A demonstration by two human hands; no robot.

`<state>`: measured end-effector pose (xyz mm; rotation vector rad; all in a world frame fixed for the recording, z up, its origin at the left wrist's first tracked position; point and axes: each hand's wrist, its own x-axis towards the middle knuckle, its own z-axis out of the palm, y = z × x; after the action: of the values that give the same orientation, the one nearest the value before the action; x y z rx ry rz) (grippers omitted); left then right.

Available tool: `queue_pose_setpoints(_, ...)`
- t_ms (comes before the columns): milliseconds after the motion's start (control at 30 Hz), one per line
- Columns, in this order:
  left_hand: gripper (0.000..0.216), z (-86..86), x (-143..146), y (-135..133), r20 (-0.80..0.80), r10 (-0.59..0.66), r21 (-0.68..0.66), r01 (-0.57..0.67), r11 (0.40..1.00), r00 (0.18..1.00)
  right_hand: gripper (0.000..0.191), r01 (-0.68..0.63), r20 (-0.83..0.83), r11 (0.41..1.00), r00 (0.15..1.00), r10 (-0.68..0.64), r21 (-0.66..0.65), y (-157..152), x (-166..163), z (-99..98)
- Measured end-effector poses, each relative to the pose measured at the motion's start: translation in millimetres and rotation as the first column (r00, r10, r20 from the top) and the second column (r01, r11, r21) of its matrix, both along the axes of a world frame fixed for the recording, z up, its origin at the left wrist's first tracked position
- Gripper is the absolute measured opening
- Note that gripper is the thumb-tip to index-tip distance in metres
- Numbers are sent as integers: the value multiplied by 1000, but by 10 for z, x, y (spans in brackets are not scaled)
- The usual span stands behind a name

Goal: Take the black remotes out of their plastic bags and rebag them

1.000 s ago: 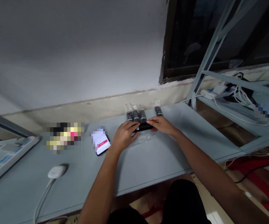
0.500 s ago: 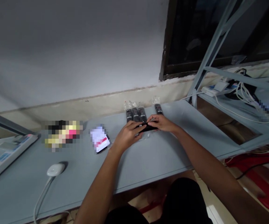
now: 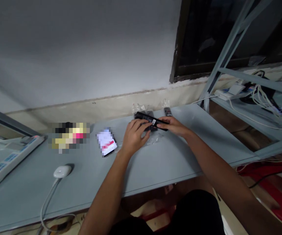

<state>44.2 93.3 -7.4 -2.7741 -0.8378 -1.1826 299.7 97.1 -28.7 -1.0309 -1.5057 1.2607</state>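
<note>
A slim black remote control (image 3: 144,117) with a small white label is held slantwise above the table, its back apparently turned up. My right hand (image 3: 174,125) is closed round its right end, thumb lying across it. Over the lower left side of the same remote curl the fingers of my left hand (image 3: 136,132), with the thumb below. Partly hidden behind it lie several bagged black remotes (image 3: 150,114) in a row. One more bagged remote (image 3: 167,111) sits apart to the right. A crumpled clear plastic bag (image 3: 153,139) lies beneath my hands.
On the grey table (image 3: 155,169) a lit phone (image 3: 106,143) lies left of my hands. Farther left are a blurred colourful object (image 3: 70,137), a white corded puck (image 3: 62,171) and a power strip (image 3: 13,160). A metal rack (image 3: 219,62) with cables stands at right.
The remote has been raised and tilted, so its broad labelled face now shows. My fingers have shifted along it, and the view has moved slightly.
</note>
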Motion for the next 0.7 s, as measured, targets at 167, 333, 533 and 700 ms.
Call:
queue_pose_setpoints(167, 68, -12, 11, -110, -254, -89, -282, 14, 959, 963, 48, 167, -183, 984, 968, -175, -58, 41, 114, 18)
queue_pose_setpoints(333, 69, -66, -13, -106, -354, -60, -417, -100, 904, 933, 111, 226, -133, 974, 965, -227, -28, 97, 129, -72)
queue_pose_setpoints(533, 64, 18, -94, -50, -324, 31, -434, -178, 883, 945, 164, 290, -64, 957, 955, -291, -16, 183, 102, -265)
queue_pose_setpoints(700, 58, 61, -43, -90, -330, 36, -452, -191, 872, 943, 160, 314, -108, 949, 944, -311, 16, 185, 12, -298)
